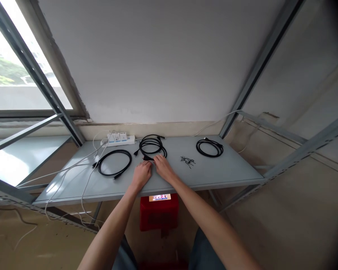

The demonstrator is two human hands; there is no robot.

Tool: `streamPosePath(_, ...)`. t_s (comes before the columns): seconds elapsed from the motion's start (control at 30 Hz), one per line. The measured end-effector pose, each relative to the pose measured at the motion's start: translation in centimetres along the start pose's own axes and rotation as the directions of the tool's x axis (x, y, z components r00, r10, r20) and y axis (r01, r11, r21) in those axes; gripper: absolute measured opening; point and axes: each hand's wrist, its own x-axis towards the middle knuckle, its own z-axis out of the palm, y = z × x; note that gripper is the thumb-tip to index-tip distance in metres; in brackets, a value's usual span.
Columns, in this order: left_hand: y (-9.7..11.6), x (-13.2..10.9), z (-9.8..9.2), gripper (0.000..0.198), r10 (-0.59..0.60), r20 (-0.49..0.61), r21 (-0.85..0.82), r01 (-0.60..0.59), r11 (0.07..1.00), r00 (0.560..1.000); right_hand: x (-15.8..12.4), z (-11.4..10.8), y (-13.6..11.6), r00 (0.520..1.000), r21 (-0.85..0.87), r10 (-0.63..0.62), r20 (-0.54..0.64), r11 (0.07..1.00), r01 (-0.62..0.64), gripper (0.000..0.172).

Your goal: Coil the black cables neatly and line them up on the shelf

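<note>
My left hand [142, 174] and right hand [163, 168] lay close together at the near side of the black cable coil [151, 140], at my 12 o'clock on the metal shelf [228, 168]. My fingertips were at its black plug [147, 158], but I cannot tell whether either hand had closed on it; neither looked clenched. Another cable coil [118, 150] lay at 11 o'clock near the power strip [119, 138], and a third coil [210, 156] lay at 1 o'clock beyond a small wire tangle [187, 161]. The work in hand was at this plug; a firm hold called for fingers closed around it.
</note>
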Motion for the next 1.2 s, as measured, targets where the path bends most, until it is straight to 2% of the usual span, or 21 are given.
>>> streamPosePath(0.1, 0.6, -0.7, -0.8, 0.033, 0.071, -0.058, 0.07, -0.066, 0.995, 0.996, -0.4, 0.0, -0.2, 0.999, 0.047, 0.027, 0.031, 0.999, -0.028, 0.022)
streamPosePath(0.17, 0.8, -0.8, -1.0, 0.031, 0.107, -0.111, 0.1, -0.096, 0.99, 0.988, -0.8, -0.3, -0.7, 0.999, 0.112, 0.033, 0.008, 0.993, -0.033, 0.037)
streamPosePath(0.23, 0.8, -0.5, -0.7, 0.035, 0.137, -0.141, 0.101, -0.124, 0.987, 0.98, -1.5, -1.0, -1.3, 0.997, 0.19, 0.045, -0.057, 0.981, -0.034, 0.055)
streamPosePath(0.33, 0.3, 0.1, 0.1, 0.043, 0.189, -0.118, 0.053, -0.184, 0.981, 0.975, -3.5, -2.7, -1.0, 0.97, 0.267, 0.144, -0.194, 0.96, -0.089, 0.057)
streamPosePath(0.4, -0.1, 0.5, 0.7, 0.043, 0.208, -0.081, 0.03, -0.206, 0.978, 0.975, -5.4, -4.4, 0.7, 0.9, 0.279, 0.295, -0.321, 0.938, -0.208, 0.048)
streamPosePath(0.5, -0.5, 0.8, 1.1, 0.037, 0.221, -0.068, 0.018, -0.22, 0.975, 0.973, -8.5, -7.0, 5.1, 0.737, 0.286, 0.508, -0.446, 0.861, -0.42, 0.038)
streamPosePath(0.63, -0.5, 0.7, 0.8, 0.027, 0.211, -0.096, 0.016, -0.21, 0.978, 0.973, -10.8, -9.0, 10.6, 0.677, 0.31, 0.644, -0.356, 0.765, -0.565, 0.034)
streamPosePath(0.7, -0.4, 0.7, 0.7, 0.023, 0.199, -0.077, 0.033, -0.197, 0.98, 0.977, -10.9, -9.2, 11.9, 0.678, 0.334, 0.677, -0.286, 0.734, -0.592, 0.029)
streamPosePath(0.77, -0.4, 0.7, 0.6, 0.021, 0.191, -0.042, 0.047, -0.189, 0.981, 0.981, -10.6, -9.0, 12.3, 0.703, 0.332, 0.667, -0.248, 0.74, -0.585, 0.026)
streamPosePath(0.9, -0.2, 0.7, 0.5, 0.021, 0.19, -0.009, 0.044, -0.189, 0.981, 0.982, -10.3, -8.5, 12.2, 0.748, 0.327, 0.614, -0.253, 0.782, -0.531, 0.023)
streamPosePath(1.03, 0.0, 0.8, 0.4, 0.02, 0.18, 0.001, 0.023, -0.18, 0.983, 0.984, -10.4, -8.6, 12.3, 0.738, 0.376, 0.638, -0.221, 0.754, -0.539, 0.017)
streamPosePath(1.2, -0.1, 0.7, 0.5, 0.021, 0.189, 0.003, 0.033, -0.189, 0.981, 0.982, -10.2, -8.6, 12.4, 0.731, 0.304, 0.643, -0.228, 0.76, -0.574, 0.012)
